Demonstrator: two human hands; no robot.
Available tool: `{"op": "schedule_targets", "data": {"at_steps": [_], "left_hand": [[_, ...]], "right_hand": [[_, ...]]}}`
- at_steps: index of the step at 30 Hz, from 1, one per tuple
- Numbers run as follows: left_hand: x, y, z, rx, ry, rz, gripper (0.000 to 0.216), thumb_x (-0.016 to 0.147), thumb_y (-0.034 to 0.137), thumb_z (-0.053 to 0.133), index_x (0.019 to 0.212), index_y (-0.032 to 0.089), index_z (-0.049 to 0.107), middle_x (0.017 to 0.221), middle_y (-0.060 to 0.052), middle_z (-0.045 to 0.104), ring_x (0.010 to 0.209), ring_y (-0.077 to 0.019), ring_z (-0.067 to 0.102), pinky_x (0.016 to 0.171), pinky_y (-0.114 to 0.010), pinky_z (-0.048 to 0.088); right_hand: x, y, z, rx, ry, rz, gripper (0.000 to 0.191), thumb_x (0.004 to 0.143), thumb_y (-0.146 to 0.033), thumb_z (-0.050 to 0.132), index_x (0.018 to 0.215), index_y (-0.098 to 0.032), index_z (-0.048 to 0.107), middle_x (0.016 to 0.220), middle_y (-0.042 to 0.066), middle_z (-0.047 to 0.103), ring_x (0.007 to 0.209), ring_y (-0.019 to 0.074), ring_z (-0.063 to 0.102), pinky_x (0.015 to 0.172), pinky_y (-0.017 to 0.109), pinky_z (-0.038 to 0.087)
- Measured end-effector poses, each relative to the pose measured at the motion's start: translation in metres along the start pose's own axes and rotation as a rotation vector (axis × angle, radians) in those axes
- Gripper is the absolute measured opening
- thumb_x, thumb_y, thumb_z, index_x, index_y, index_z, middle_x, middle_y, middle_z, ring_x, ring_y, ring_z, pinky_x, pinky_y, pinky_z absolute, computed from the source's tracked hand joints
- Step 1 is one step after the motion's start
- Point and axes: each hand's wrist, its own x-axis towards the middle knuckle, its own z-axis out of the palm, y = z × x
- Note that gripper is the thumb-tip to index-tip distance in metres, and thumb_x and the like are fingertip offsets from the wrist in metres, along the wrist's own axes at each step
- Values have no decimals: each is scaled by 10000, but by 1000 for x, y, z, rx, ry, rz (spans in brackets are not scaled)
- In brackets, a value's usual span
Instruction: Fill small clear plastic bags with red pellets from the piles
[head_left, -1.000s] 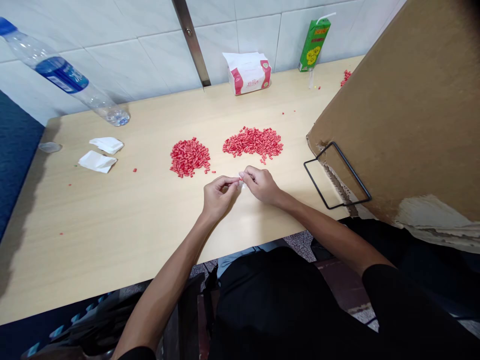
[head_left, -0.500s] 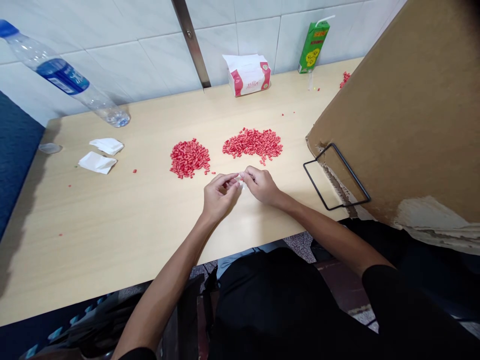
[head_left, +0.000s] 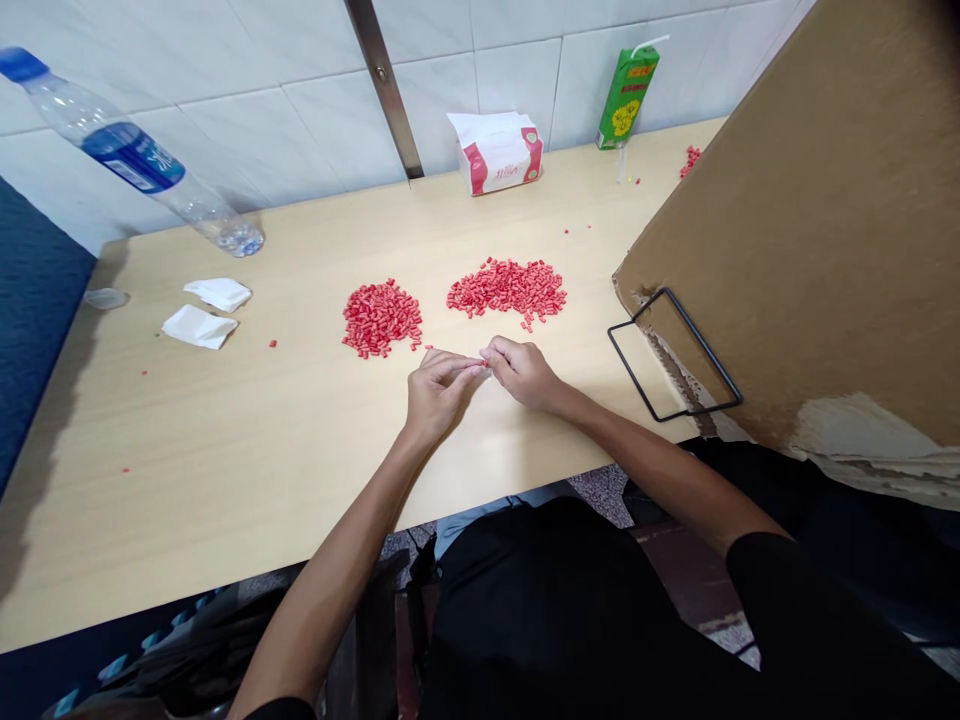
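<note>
My left hand (head_left: 435, 390) and my right hand (head_left: 523, 372) meet fingertip to fingertip just above the wooden table (head_left: 262, 440), both pinched on one tiny pale piece (head_left: 484, 369) too small to name. Two heaps of small red pieces lie just beyond the hands: a left heap (head_left: 381, 317) and a wider right heap (head_left: 508, 287). A single red piece (head_left: 428, 348) lies near my left fingers.
A tilted water bottle (head_left: 127, 158) leans at the far left. Two crumpled white tissues (head_left: 202, 312) lie below it. A tissue pack (head_left: 496, 150) and a green juice carton (head_left: 628, 90) stand by the tiled wall. A cardboard sheet (head_left: 810, 220) with a black wire frame (head_left: 671, 352) fills the right.
The hands stay together at the same spot; the left fingers have closed more tightly toward the right fingertips. The view has shifted slightly.
</note>
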Motion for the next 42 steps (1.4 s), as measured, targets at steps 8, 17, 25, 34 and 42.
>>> {"op": "schedule_targets", "data": {"at_steps": [8,17,25,34,42], "left_hand": [[-1,-1,0,-22,9,-27,124,771,353,703,791,245,761,761,-25,715,775,-183,595,775,-343,472],[0,-1,0,-28,-9,-68,148,774,362,686,798,237,761,788,-33,721,778,-182,606,763,-333,484],[-1,3,0,0,-3,-67,165,817,338,637,837,206,734,830,-43,706,760,-164,605,700,-295,466],[-4,9,-1,218,48,92,89,824,262,612,821,213,686,810,-35,693,801,-186,610,803,-335,462],[-4,9,0,297,45,133,119,839,247,576,762,198,652,761,-32,684,751,-173,601,741,-324,462]], "right_hand": [[0,0,1,-36,1,-9,315,954,-398,383,733,-199,490,597,-32,466,555,108,426,573,234,280],[-1,1,2,-55,-8,-8,305,953,-390,387,750,-199,512,628,-22,504,575,113,437,586,234,289],[0,0,1,-27,33,-16,301,952,-396,393,753,-201,508,617,-22,492,571,115,445,582,233,296],[-1,0,3,-30,72,-2,310,951,-403,400,748,-198,513,620,-21,496,573,114,441,586,229,303],[0,1,4,-20,87,-21,309,947,-395,407,721,-197,481,609,-29,464,559,106,421,575,229,283]]}}
